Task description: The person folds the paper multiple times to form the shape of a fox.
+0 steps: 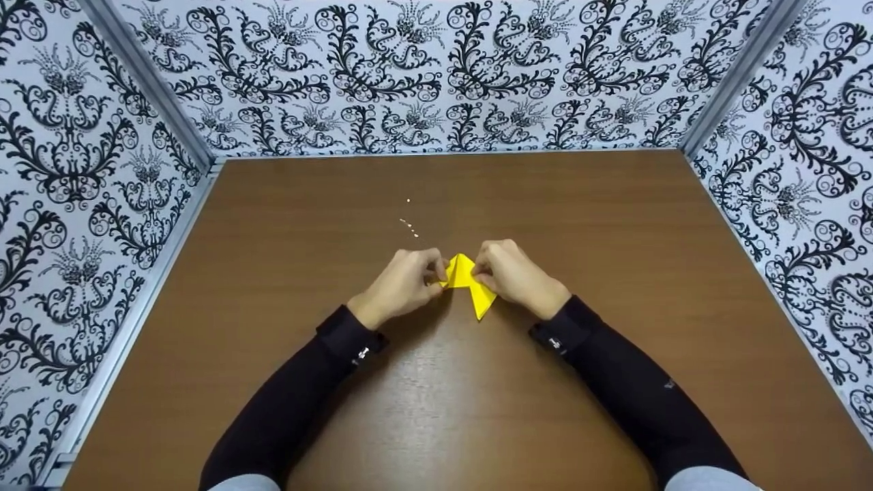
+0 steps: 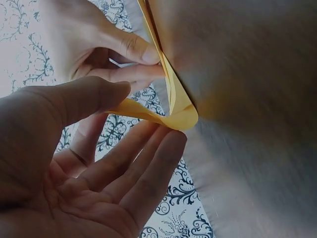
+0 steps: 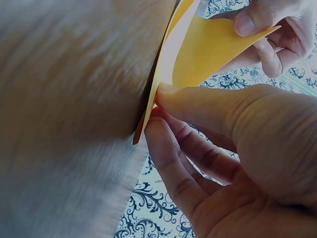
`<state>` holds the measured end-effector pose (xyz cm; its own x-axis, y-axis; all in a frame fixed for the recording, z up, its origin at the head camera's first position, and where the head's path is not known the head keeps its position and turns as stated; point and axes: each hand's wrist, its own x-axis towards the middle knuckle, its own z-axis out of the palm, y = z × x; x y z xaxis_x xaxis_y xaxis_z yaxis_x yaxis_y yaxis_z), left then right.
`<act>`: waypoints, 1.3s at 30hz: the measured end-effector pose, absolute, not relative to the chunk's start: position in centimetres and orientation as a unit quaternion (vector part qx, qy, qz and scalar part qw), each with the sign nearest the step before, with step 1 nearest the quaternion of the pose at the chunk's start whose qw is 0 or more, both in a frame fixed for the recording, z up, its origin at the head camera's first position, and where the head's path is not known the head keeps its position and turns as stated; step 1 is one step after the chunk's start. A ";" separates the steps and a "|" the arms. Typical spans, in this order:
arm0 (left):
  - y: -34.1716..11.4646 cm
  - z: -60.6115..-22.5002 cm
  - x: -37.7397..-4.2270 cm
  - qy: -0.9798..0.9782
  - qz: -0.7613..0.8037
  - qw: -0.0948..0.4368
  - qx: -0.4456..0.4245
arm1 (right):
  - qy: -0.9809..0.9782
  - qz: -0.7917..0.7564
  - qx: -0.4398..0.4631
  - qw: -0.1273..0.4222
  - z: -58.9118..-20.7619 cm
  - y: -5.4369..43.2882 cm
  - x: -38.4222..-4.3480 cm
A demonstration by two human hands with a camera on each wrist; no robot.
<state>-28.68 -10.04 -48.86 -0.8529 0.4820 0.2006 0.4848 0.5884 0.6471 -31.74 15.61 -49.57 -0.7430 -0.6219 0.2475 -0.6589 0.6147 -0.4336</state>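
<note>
A folded piece of yellow paper [image 1: 461, 271] is held between both hands, low over the brown table. It has a peak at the top and a pointed flap hanging toward the near side. The left hand [image 1: 407, 279] pinches its left corner between thumb and fingers; in the left wrist view that flap of yellow paper [image 2: 181, 118] bends up from the rest. The right hand [image 1: 516, 274] pinches the right part, its thumb [image 3: 198, 106] pressed on the layers in the right wrist view. There, the raised flap curves away toward the left hand [image 3: 277, 29].
The brown wooden table [image 1: 436, 409] spreads out around the hands. Small white specks [image 1: 409, 225] lie beyond the left hand. Patterned black-and-white panels [image 1: 436, 75] with metal edge strips stand along the back and both sides.
</note>
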 end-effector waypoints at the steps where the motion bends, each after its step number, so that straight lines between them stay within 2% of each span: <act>1: -9.9 -48.8 -28.6 -0.892 -0.358 0.002 -0.275 | -0.897 0.256 0.358 0.037 -49.6 15.6 -31.8; 7: -9.7 -49.2 -28.5 -0.895 -0.331 0.015 -0.299 | -0.893 0.255 0.369 0.046 -49.5 15.7 -31.6; 22: -9.2 -49.6 -28.2 -0.886 -0.324 -0.001 -0.333 | -0.894 0.257 0.364 0.037 -49.4 15.6 -31.5; 39: -8.7 -49.9 -28.5 -0.881 -0.268 0.024 -0.389 | -0.897 0.248 0.364 0.035 -49.5 15.7 -31.6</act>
<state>-28.48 -8.69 -49.86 -0.6963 0.6723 0.2514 0.6984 0.5538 0.4534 -31.62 15.67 -49.48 -0.7324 -0.6360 0.2430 -0.6704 0.6115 -0.4203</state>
